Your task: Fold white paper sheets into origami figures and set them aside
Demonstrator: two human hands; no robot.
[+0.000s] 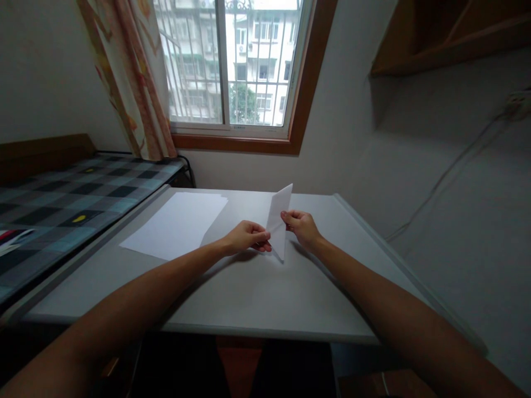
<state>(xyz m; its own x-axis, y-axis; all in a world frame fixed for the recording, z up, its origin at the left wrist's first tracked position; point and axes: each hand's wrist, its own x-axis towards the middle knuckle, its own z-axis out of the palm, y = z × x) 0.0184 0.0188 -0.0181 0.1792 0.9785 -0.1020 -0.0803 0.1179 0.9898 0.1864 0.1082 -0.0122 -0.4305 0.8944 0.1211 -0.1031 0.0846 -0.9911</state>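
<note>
A folded sheet of white paper [279, 213] stands on edge between my hands, its lower corner close to the tabletop. My left hand [249, 236] pinches its left edge with thumb and fingers. On the other side, my right hand [302, 225] grips the right edge, thumb uppermost. To the left of my left hand lies a stack of white paper sheets [178, 221], flat on the white table [265, 304]. How many layers the folded paper has, I cannot tell.
A bed with a checked cover [83, 188] runs along the table's left side. Behind the table are a barred window [232, 66] and a patterned curtain [133, 77]. A wall with a hanging cable [448, 171] bounds the right, below a wooden shelf [448, 50].
</note>
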